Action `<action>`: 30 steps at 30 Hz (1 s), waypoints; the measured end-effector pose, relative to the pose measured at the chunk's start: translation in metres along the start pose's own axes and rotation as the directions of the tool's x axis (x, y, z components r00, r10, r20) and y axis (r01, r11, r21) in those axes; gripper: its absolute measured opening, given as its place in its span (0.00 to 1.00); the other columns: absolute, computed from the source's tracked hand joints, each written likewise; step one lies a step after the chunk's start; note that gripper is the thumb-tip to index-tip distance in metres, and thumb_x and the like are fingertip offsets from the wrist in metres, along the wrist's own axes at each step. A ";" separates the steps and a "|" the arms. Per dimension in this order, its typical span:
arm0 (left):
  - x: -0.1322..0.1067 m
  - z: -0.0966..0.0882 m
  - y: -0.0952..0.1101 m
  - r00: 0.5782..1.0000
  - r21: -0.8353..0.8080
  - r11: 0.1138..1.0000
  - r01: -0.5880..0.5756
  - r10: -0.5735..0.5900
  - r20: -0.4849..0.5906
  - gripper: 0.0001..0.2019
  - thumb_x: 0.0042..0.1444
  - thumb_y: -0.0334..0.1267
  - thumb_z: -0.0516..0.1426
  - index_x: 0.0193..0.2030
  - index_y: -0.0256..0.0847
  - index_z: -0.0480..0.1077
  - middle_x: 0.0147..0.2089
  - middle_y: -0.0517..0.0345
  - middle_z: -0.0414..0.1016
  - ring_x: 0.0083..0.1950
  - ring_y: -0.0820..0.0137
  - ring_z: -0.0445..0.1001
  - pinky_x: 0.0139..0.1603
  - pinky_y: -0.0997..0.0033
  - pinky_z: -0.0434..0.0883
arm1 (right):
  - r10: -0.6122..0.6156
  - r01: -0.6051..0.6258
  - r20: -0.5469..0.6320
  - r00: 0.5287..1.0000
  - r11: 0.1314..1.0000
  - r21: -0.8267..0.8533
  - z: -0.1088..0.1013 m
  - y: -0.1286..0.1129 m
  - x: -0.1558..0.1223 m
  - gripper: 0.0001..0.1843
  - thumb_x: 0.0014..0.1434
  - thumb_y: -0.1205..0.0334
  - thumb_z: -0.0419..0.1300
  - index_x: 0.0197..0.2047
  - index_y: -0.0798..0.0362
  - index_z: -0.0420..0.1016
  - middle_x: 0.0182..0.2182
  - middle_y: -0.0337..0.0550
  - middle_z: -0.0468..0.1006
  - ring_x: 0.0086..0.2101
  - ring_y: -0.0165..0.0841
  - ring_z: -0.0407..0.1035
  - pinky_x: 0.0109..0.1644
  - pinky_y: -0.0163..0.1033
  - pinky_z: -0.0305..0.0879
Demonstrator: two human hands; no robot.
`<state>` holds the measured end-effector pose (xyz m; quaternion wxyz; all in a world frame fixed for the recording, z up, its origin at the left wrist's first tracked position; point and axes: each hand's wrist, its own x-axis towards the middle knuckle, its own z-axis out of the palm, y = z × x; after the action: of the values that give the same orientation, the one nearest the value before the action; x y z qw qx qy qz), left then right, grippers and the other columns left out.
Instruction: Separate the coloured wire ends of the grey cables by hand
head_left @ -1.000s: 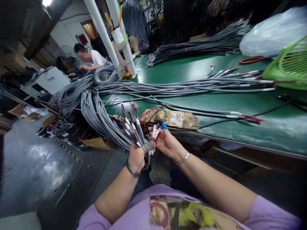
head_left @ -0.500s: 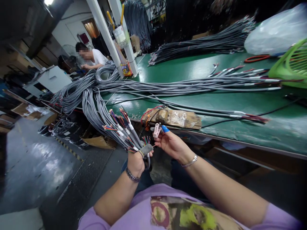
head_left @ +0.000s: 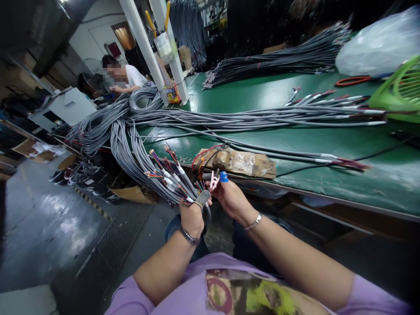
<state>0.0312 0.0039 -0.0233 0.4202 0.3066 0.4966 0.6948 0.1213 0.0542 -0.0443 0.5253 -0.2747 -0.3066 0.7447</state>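
Observation:
My left hand, with a grey cover on its thumb, is closed around a grey multi-core cable whose fanned coloured wires stick up past the thumb. My right hand, wearing a blue finger cover, meets it at the wire ends. Between its fingers is a pale pink clothes peg. Left of my hands lies a bundle of grey cables, their white-banded ends showing stripped coloured cores. What the right fingertips do on the single wire is too small to tell.
A wooden block with tape sits at the near edge of the green bench. Long grey cables run along it. A green basket and plastic bag stand at right. A person sits beyond the post.
My left hand has moved right and slightly up, closing the gap to my right hand. The peg has turned in my right fingers, its two legs now showing apart.

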 end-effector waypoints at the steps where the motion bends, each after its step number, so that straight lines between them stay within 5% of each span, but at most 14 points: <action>1: 0.000 0.000 -0.001 1.000 0.006 1.000 -0.002 0.002 0.009 0.08 0.42 0.34 0.65 0.18 0.37 0.71 0.17 0.60 0.72 0.21 0.73 0.72 0.27 0.73 0.69 | 0.057 -0.059 0.046 0.997 0.997 0.056 0.001 0.000 0.001 0.27 0.47 0.34 0.61 0.28 0.53 0.74 0.22 0.39 0.73 0.21 0.29 0.63 0.26 0.37 0.60; 5: -0.001 -0.003 -0.004 0.999 0.034 0.999 -0.012 0.010 0.046 0.09 0.43 0.34 0.64 0.18 0.37 0.71 0.17 0.60 0.71 0.21 0.72 0.72 0.25 0.73 0.68 | 0.162 -0.188 0.147 0.976 0.965 0.185 0.004 -0.002 0.002 0.26 0.47 0.36 0.63 0.30 0.53 0.74 0.23 0.39 0.74 0.19 0.29 0.63 0.20 0.37 0.58; 10: -0.001 -0.007 -0.007 0.999 0.068 0.998 -0.010 0.007 0.047 0.10 0.44 0.35 0.64 0.17 0.37 0.71 0.16 0.60 0.71 0.21 0.72 0.71 0.24 0.74 0.66 | 0.134 -0.139 0.036 0.990 0.954 0.266 0.004 0.001 0.005 0.22 0.46 0.42 0.67 0.31 0.53 0.75 0.23 0.38 0.74 0.24 0.28 0.66 0.24 0.34 0.62; 22: -0.001 -0.007 -0.003 0.999 0.081 0.996 0.024 -0.027 0.037 0.09 0.43 0.33 0.63 0.16 0.37 0.70 0.15 0.61 0.69 0.20 0.72 0.70 0.23 0.74 0.65 | 0.116 -0.107 -0.021 0.993 0.966 0.237 0.008 0.001 0.002 0.24 0.47 0.39 0.65 0.31 0.54 0.75 0.22 0.38 0.73 0.24 0.29 0.65 0.27 0.35 0.63; 30: -0.008 -0.012 0.004 0.999 0.068 0.997 0.034 -0.036 0.022 0.11 0.40 0.36 0.65 0.16 0.37 0.69 0.16 0.61 0.70 0.19 0.73 0.71 0.23 0.74 0.66 | 0.235 -0.242 0.058 0.970 0.936 0.256 -0.004 -0.002 -0.008 0.23 0.50 0.37 0.61 0.31 0.51 0.73 0.28 0.40 0.76 0.28 0.29 0.68 0.33 0.35 0.66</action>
<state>0.0231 -0.0090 -0.0230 0.4275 0.3201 0.5201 0.6665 0.1278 0.0473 -0.0448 0.4585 -0.2283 -0.1770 0.8404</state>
